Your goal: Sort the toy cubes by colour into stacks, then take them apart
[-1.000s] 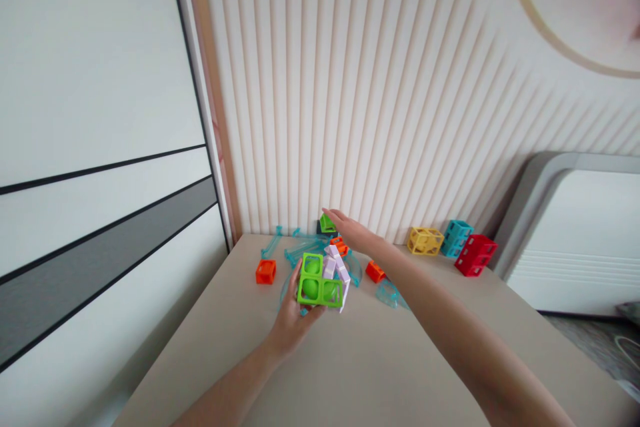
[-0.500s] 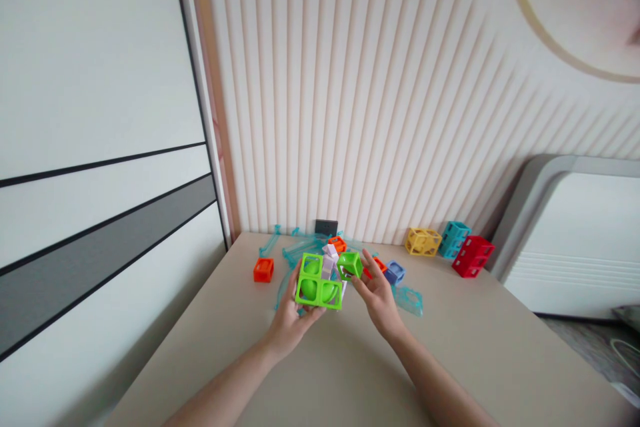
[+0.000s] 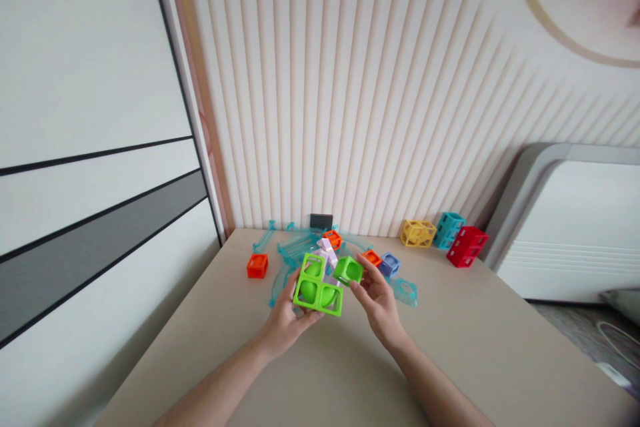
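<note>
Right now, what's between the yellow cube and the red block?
A teal block sits between them, shown in the head view.

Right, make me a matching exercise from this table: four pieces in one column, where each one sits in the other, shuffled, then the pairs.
Pieces
1. single green cube
2. green L-shaped block
3. lone orange cube
4. red block

Places
A. on the table at far right, beside the teal block
B. pinched in the right hand
C. gripped in the left hand
D. on the table, left of both hands

Pairs: 1-B, 2-C, 3-D, 4-A
</note>
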A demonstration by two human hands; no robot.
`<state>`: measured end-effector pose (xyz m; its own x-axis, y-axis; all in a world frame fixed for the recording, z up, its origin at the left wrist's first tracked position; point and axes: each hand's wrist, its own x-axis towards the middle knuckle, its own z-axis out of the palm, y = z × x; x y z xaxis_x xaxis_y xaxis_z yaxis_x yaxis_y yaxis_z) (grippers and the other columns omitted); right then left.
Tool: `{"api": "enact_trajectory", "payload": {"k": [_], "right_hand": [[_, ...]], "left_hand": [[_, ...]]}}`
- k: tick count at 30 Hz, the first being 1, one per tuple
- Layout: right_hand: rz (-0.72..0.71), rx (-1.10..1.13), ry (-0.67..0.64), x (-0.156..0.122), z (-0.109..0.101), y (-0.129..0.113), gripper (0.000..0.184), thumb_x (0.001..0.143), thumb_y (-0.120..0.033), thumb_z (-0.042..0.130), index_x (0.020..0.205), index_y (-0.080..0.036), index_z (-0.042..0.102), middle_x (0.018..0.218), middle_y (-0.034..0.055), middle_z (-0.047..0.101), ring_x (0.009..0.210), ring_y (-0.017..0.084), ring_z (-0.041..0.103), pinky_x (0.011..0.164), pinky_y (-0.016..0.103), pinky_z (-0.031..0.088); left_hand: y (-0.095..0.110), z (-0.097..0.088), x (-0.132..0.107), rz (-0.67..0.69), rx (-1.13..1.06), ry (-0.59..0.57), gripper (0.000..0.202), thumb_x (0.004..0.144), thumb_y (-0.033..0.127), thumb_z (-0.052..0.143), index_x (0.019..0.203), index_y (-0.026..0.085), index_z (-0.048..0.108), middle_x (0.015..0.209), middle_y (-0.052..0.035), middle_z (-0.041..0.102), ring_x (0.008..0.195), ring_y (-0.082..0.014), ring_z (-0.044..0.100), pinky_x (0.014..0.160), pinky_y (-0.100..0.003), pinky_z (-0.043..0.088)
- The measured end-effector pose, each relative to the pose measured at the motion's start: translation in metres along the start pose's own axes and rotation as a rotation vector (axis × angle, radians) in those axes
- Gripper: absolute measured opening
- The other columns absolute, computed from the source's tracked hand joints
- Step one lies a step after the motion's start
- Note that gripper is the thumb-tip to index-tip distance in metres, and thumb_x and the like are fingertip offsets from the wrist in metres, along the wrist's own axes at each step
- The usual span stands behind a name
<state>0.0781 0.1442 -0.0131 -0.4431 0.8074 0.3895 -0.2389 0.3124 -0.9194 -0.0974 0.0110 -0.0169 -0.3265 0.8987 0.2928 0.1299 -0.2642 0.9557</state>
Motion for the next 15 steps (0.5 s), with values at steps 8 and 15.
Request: {"api": "enact_trajectory", "payload": {"k": [8,15], "right_hand": [[-0.191,-0.206,-0.107,-0.006,0.002,-0.007,0.035,0.092,-0.036,0.064,0.126,-0.028,0.062,0.123,0.0084,0.065,0.109,0.024,0.063,0.091,0.038,0.052],[-0.355,-0.37,-0.137,-0.011,0.001,-0.014,0.033,0.098,-0.024,0.052,0.128,-0.031,0.062,0.124,0.0083,0.067,0.115,0.025,0.063,0.098,0.041,0.051]], "left_hand": [[-0.005,-0.003,0.0,0.047,0.104,-0.033,0.079,0.075,0.033,0.081,0.144,0.03,0.044,0.143,-0.0113,0.053,0.126,-0.0348,0.055,0.103,-0.048,0.047],[-0.008,-0.002,-0.001,0.086,0.152,-0.049,0.079,0.073,0.034,0.083,0.142,0.027,0.046,0.143,-0.0125,0.055,0.133,-0.0345,0.05,0.113,-0.051,0.036]]}}
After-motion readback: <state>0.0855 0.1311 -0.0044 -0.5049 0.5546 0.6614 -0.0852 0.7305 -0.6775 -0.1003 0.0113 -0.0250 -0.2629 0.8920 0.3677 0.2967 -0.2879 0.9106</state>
